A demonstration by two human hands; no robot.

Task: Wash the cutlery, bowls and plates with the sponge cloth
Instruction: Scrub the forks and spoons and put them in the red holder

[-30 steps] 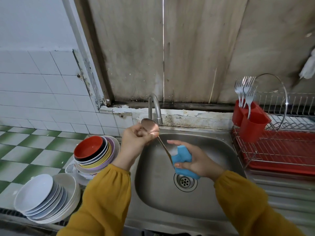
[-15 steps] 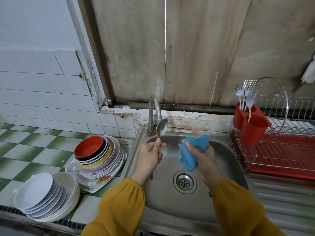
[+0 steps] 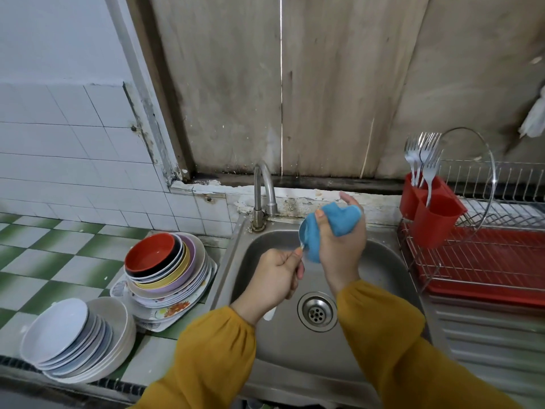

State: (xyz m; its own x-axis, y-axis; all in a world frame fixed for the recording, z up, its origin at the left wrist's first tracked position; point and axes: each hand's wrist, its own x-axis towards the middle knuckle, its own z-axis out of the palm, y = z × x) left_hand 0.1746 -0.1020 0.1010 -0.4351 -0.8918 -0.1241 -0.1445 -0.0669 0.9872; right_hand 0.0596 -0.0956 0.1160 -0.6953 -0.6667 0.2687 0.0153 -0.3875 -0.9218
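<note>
Right hand point(image 3: 343, 258), raised, now clasps sponge cloth point(image 3: 339, 219) against spoon point(image 3: 302, 235).

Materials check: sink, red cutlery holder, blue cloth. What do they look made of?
Sink: looks like stainless steel, brushed grey with dull reflections. Red cutlery holder: probably moulded plastic, opaque, even colour, slight sheen. Sponge cloth: soft matte blue fabric or foam, crumpled in the right hand's grip; exact fibre can't be told.
</note>
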